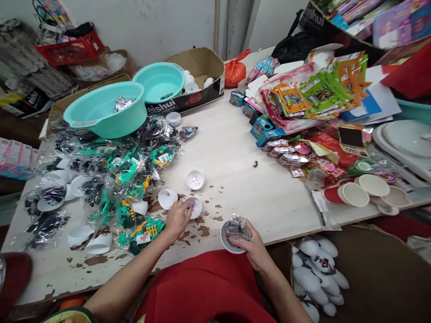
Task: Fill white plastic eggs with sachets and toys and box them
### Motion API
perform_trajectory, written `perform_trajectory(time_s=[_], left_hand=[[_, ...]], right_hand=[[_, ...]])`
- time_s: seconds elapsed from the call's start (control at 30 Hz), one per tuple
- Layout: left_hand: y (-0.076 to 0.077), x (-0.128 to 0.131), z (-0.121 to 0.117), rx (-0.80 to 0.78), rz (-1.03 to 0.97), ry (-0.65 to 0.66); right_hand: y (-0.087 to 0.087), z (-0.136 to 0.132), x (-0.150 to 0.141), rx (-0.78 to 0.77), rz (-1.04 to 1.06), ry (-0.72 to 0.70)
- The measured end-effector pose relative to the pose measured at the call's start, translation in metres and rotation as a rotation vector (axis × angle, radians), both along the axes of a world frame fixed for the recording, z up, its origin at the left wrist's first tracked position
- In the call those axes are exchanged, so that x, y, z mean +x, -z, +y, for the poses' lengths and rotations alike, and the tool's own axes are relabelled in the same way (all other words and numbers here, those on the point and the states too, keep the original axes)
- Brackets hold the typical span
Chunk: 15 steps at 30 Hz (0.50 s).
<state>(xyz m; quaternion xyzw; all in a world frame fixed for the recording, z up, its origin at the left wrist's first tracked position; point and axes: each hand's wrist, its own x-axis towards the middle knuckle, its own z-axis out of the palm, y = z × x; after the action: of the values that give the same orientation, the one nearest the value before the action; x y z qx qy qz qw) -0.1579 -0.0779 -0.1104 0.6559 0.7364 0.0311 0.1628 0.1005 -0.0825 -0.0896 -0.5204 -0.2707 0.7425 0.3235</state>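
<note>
My right hand [252, 246] grips a white plastic egg half [226, 240], its open side up. A clear-wrapped dark piece [237, 228] sits in it under my thumb. My left hand [178, 220] has its fingers bent together at the left rim of another egg half [198, 207] on the table; what the fingertips hold, if anything, is hidden. Close by, one white half [167, 198] lies tilted, and another white half [195, 180] contains a small printed card [195, 181]. Bagged green and orange toy parts [126, 168] are heaped to the left of my left hand.
Two turquoise basins [111, 110] stand at the back left, beside an open cardboard box [205, 60]. Snack packets [319, 92] and paper cups [353, 195] crowd the right side. White egg shells [316, 269] fill a box below the table's front edge.
</note>
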Motion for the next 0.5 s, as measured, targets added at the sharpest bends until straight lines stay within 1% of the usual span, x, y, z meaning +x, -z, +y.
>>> perform_trajectory(time_s=[0.07, 0.13, 0.2, 0.3, 0.4, 0.5], left_hand=[[0.001, 0.005, 0.006, -0.025, -0.078, -0.076], [0.004, 0.010, 0.014, -0.068, -0.209, -0.180], [0.005, 0.010, 0.020, -0.103, -0.325, -0.249], [0.000, -0.005, 0.023, -0.144, -0.458, -0.297], [-0.011, -0.027, 0.024, -0.191, -0.656, -0.368], [-0.023, -0.039, 0.030, -0.205, -0.833, -0.437]], right_hand=[[0.000, 0.000, -0.005, -0.005, -0.004, -0.012], [0.000, -0.001, -0.010, 0.004, -0.014, -0.032], [0.002, -0.002, -0.011, 0.014, -0.022, -0.043], [0.007, -0.006, -0.005, -0.010, -0.009, -0.015], [0.010, -0.009, 0.001, -0.043, 0.017, 0.038], [0.009, -0.006, -0.001, -0.057, 0.036, 0.028]])
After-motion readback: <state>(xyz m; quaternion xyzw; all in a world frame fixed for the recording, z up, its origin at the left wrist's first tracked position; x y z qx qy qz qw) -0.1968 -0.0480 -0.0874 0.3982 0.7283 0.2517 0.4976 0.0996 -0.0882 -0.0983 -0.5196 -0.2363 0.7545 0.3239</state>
